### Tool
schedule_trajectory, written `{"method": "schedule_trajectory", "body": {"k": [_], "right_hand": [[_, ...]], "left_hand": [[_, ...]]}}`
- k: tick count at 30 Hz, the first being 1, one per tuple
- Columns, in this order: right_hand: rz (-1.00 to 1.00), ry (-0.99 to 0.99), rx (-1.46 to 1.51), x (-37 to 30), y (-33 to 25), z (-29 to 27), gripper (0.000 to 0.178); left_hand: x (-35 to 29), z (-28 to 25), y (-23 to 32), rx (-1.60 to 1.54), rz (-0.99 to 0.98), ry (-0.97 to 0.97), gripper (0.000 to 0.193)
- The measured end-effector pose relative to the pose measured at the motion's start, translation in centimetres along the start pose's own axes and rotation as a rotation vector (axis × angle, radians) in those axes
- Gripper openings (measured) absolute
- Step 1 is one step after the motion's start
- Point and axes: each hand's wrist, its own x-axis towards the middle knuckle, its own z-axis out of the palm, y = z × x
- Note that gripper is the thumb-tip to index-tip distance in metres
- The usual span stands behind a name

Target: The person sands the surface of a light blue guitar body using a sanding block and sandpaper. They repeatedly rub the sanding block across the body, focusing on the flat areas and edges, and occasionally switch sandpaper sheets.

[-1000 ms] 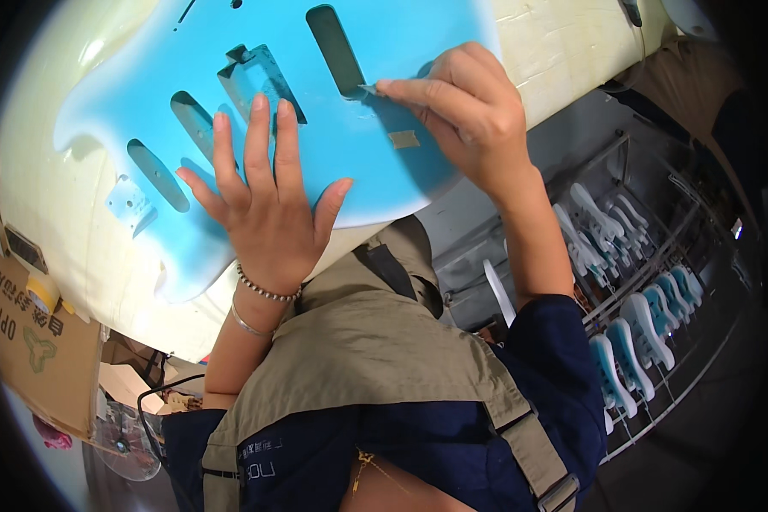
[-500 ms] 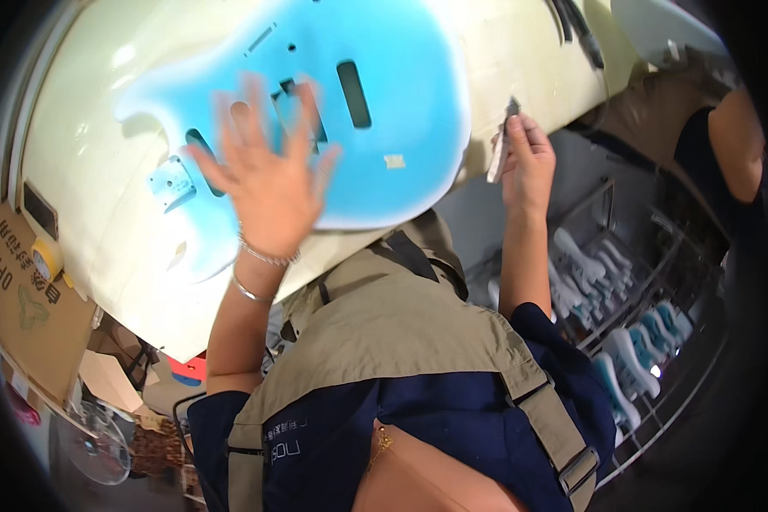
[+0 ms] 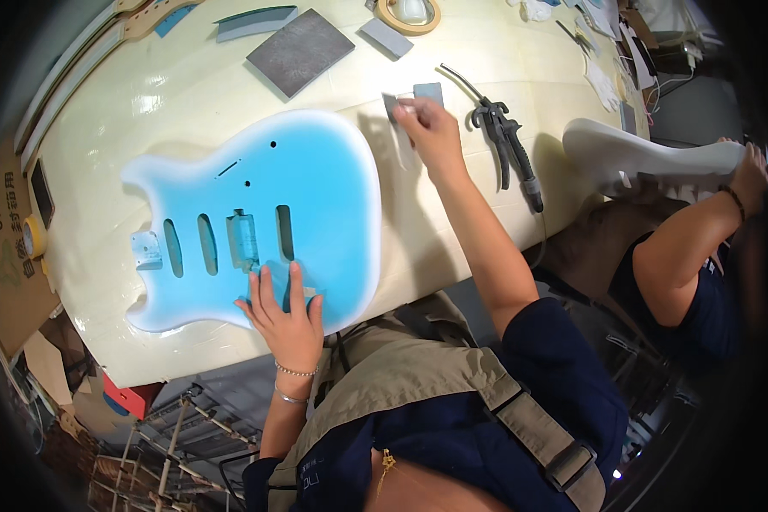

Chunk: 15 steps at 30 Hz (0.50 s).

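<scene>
From here I see the blue, white-edged electric guitar body [image 3: 326, 205] lying on the cream table [image 3: 439, 247]. The left hand [image 3: 288, 324] rests over its half-past-five edge, fingers spread. Toward its two o'clock, the right hand [image 3: 435, 138] pinches a small grey sheet [image 3: 389, 106]; a black air blow gun [image 3: 501, 130] lies at that hand's three.

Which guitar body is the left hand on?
The blue body, pale-edged, flat on the table; the other body, greyish-white, has a co-worker's hand on it.
</scene>
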Motion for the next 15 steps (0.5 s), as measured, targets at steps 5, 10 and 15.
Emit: {"method": "schedule_trajectory", "body": {"k": [5,10,15], "right_hand": [[-0.362,0.382,-0.64,2.8,0.0,-3.6,0.039],[-0.307,0.367,-0.715,3.0,0.8,-3.9,0.033],[-0.365,0.349,-0.859,4.6,-0.8,-2.8,0.037]], "left_hand": [[-0.7,0.0,1.3,0.008,-0.079,0.026,0.049],[-1.0,0.2,1.7,0.026,-0.149,0.074,0.047],[-1.0,0.8,2.5,0.018,-0.246,0.092,0.049]]}}
